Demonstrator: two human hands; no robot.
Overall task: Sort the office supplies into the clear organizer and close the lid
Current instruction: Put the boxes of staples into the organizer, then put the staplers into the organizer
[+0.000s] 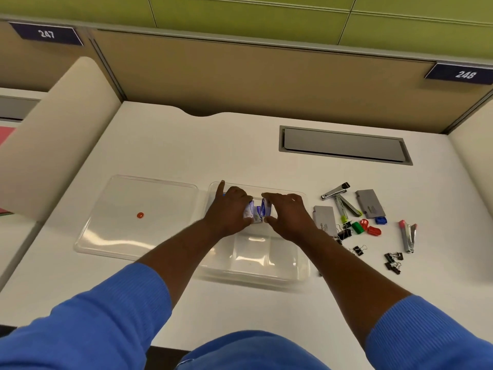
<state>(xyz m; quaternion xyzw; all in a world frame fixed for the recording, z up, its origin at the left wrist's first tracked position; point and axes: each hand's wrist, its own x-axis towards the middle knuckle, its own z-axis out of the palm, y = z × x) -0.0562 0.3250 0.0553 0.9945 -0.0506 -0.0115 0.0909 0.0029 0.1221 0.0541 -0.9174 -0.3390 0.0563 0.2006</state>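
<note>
Both hands, left hand and right hand, close on small blue-and-white boxes directly between them over the clear organizer's far compartments, remaining supplies lying nearer the right.

A white desk with a grey cable hatch sits between tan partitions below green panels.

The clear organizer sits open on the desk, its lid flat to the left. Small blue-white boxes stand in its far compartment; staplers, binder clips scattered right.
</note>
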